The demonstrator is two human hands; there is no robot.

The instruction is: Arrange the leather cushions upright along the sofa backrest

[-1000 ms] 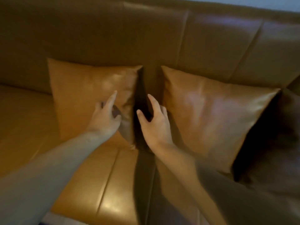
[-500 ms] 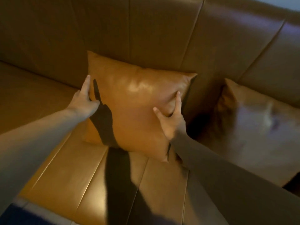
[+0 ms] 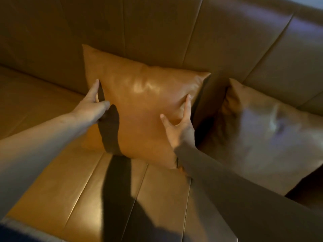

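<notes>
A tan leather cushion [image 3: 143, 109] stands upright against the brown sofa backrest [image 3: 157, 32], in the middle of the view. My left hand [image 3: 92, 105] grips its left edge, thumb on the front face and fingers along the side. My right hand [image 3: 180, 126] holds its right edge, thumb and forefinger spread on the front. A second leather cushion [image 3: 267, 137] leans on the backrest to the right, apart from the first by a dark gap, blurred.
The sofa seat [image 3: 78, 198] stretches in front of the cushions and to the left. My arms cast dark shadows across the cushion and seat. A strip of blue-grey floor or fabric [image 3: 21, 231] shows at the bottom left, past the seat's front edge.
My hands left the gap between the two cushions and took hold of both sides of the left cushion. The view swung left, so the right cushion now sits at the right edge.
</notes>
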